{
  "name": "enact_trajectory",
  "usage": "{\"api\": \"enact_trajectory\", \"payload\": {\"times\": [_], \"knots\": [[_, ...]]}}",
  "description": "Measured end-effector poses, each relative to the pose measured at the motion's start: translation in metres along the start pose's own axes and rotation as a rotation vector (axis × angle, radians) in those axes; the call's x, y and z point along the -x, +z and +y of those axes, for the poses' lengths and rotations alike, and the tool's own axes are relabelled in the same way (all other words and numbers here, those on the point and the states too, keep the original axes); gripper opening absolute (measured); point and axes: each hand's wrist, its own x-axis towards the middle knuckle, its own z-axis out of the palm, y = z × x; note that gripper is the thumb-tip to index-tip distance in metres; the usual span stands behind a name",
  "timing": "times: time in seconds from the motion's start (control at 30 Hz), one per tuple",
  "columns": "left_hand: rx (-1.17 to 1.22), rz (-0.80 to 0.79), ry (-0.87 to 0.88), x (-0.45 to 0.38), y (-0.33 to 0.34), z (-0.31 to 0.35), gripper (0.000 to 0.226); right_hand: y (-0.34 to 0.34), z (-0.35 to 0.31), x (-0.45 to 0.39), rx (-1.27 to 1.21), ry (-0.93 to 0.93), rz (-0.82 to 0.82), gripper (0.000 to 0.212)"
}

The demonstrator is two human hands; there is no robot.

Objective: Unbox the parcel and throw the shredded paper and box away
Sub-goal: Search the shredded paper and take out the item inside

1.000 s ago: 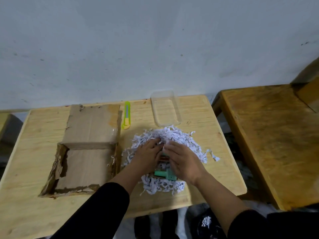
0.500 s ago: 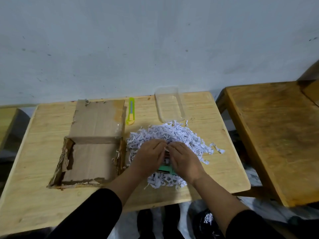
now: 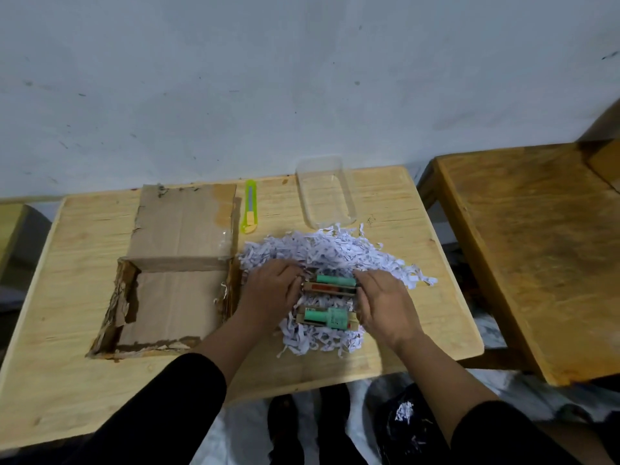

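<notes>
Parting since before, hands (image 3: 271, 293) off green packs (image 3: 330, 286).
</notes>
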Motion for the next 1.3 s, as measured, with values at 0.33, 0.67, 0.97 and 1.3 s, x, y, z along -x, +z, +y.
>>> {"api": "enact_trajectory", "payload": {"times": [0.33, 0.67, 0.97, 1.3], "knots": [[0.038, -0.326, -0.167, 0.004, 0.019, -0.004, 0.044, 0.008, -0.006, -0.008, -0.202, 0.155, -0.134, 0.048], [0.07, -0.298, -0.173, 0.002, 0.023, -0.001, 0.047, -0.001, -0.003, 0.01, -0.086, 0.13, 0.059, 0.04], [0.104, -0.241, -0.153, 0.004, 0.025, -0.002, 0.044, -0.035, -0.005, 0.019, -0.3, 0.288, 0.305, 0.038], [0.12, -0.172, -0.162, 0.003, 0.029, -0.001, 0.038, -0.032, 0.048, -0.075, -0.419, 0.596, 0.447, 0.039]]}}
